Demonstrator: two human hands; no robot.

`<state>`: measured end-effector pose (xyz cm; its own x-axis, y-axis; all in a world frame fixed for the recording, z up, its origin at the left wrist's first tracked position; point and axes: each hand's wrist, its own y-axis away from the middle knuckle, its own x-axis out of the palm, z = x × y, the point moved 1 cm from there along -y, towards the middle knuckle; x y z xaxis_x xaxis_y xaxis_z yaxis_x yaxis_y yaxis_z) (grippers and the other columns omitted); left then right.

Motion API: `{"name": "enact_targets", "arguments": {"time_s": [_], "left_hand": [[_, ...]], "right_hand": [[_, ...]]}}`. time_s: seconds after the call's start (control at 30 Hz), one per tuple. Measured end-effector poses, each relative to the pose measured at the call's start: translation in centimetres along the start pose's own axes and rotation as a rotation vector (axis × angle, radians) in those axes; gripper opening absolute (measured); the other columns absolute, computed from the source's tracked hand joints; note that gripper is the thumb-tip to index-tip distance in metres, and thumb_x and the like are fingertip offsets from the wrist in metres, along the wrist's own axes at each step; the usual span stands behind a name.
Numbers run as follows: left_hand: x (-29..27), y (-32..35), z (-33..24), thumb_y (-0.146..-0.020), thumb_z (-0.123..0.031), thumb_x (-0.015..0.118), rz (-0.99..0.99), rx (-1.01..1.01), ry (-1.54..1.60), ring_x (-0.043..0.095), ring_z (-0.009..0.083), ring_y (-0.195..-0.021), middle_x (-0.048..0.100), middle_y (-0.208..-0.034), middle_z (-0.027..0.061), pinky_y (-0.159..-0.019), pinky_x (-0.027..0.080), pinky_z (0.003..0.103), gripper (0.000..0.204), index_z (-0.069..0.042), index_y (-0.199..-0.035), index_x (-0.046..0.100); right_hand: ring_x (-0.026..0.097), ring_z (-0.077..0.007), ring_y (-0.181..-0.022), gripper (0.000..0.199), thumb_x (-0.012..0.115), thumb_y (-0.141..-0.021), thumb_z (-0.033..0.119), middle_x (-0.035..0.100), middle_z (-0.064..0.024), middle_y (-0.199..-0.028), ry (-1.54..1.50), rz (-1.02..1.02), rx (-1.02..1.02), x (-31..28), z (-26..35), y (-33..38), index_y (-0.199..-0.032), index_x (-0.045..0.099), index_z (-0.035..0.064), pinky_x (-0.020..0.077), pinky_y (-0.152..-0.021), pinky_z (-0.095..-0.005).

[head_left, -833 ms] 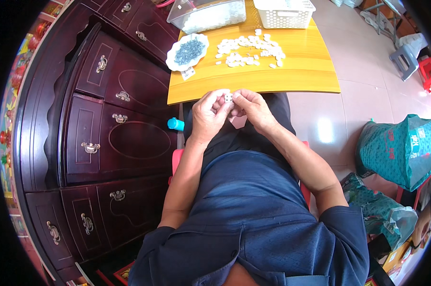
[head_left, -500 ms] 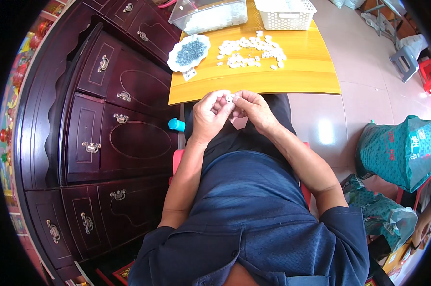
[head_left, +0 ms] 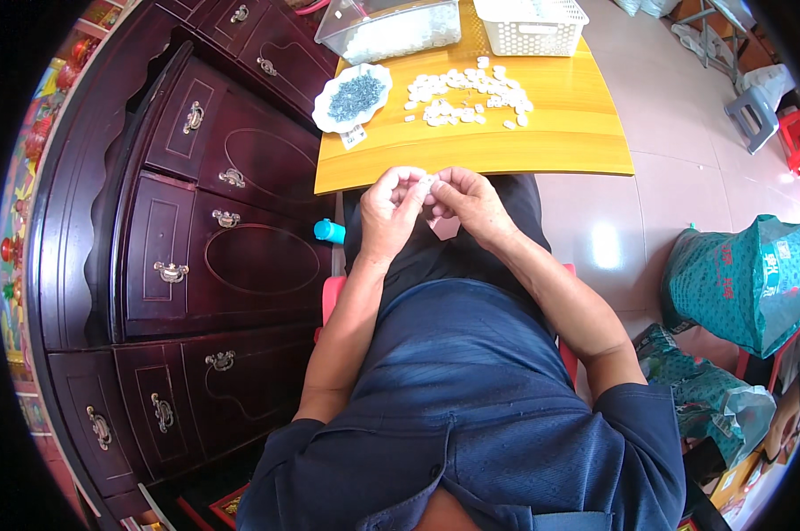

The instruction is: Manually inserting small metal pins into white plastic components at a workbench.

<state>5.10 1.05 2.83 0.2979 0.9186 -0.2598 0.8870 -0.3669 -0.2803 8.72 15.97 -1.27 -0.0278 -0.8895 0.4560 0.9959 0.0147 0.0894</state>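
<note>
Just past the near edge of the yellow wooden table (head_left: 568, 146), my left hand (head_left: 393, 205) and my right hand (head_left: 467, 202) meet over my lap. Between their fingertips they pinch a small white plastic piece (head_left: 427, 180), mostly covered by the fingers. Many similar white plastic pieces (head_left: 484, 84) lie scattered on the table in front of the hands. To their left stands a white scalloped dish (head_left: 323, 113) full of small dark grey-blue metal bits (head_left: 355, 96), too small to name exactly.
At the table's far side are a clear plastic bin (head_left: 391, 31) of white pieces and a white perforated basket (head_left: 532, 37). A dark wooden cabinet (head_left: 258, 239) closes off the left. Teal bags (head_left: 736, 283) and stools (head_left: 754, 119) stand on the floor at right.
My fingertips have closed further over the white piece, and its visible hole is now covered. Both hands stay in nearly the same place.
</note>
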Motion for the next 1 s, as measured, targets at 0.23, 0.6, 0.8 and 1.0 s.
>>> {"name": "enact_targets", "arguments": {"time_s": [0.23,0.6,0.8,1.0], "left_hand": [[-0.1,0.0,0.6,-0.095,-0.005,0.067,-0.016,-0.005,0.043,0.059,0.0022,-0.068,0.066,-0.089,-0.0004,-0.060,0.047,0.017,0.015,-0.001,-0.110,0.065],[0.3,0.1,0.4,-0.097,-0.007,0.065,-0.045,-0.048,0.113,0.057,0.0023,-0.069,0.065,-0.090,0.0003,-0.061,0.046,0.017,0.025,-0.001,-0.121,0.062],[0.1,0.1,0.4,-0.096,-0.008,0.066,-0.070,-0.078,0.131,0.054,0.0028,-0.066,0.063,-0.088,0.0000,-0.059,0.045,0.018,0.026,-0.001,-0.121,0.062],[-0.5,-2.1,-1.8,-0.096,-0.008,0.067,-0.018,0.035,0.158,0.057,0.0041,-0.067,0.063,-0.089,0.0003,-0.059,0.047,0.018,0.022,-0.001,-0.118,0.064]], "right_hand": [[0.058,-0.0045,-0.065,0.014,0.060,-0.100,0.015,0.067,-0.0010,-0.082,0.060,-0.008,-0.017,-0.1,-0.4,-0.2,-0.104,0.065,0.0019,0.0459,-0.046,-0.0194],[0.053,-0.0054,-0.051,0.014,0.061,-0.097,0.016,0.065,-0.0021,-0.075,0.112,-0.020,-0.017,-0.1,-0.4,-0.1,-0.097,0.066,0.0024,0.0407,-0.041,-0.0209],[0.058,-0.0062,-0.061,0.014,0.061,-0.097,0.016,0.066,-0.0021,-0.078,0.116,-0.021,-0.037,-0.2,-0.1,0.0,-0.098,0.066,0.0024,0.0468,-0.049,-0.0216],[0.059,-0.0071,-0.067,0.016,0.061,-0.099,0.016,0.068,-0.0023,-0.081,0.026,-0.090,-0.014,-0.5,0.9,0.2,-0.099,0.066,0.0009,0.0509,-0.063,-0.0221]]}}
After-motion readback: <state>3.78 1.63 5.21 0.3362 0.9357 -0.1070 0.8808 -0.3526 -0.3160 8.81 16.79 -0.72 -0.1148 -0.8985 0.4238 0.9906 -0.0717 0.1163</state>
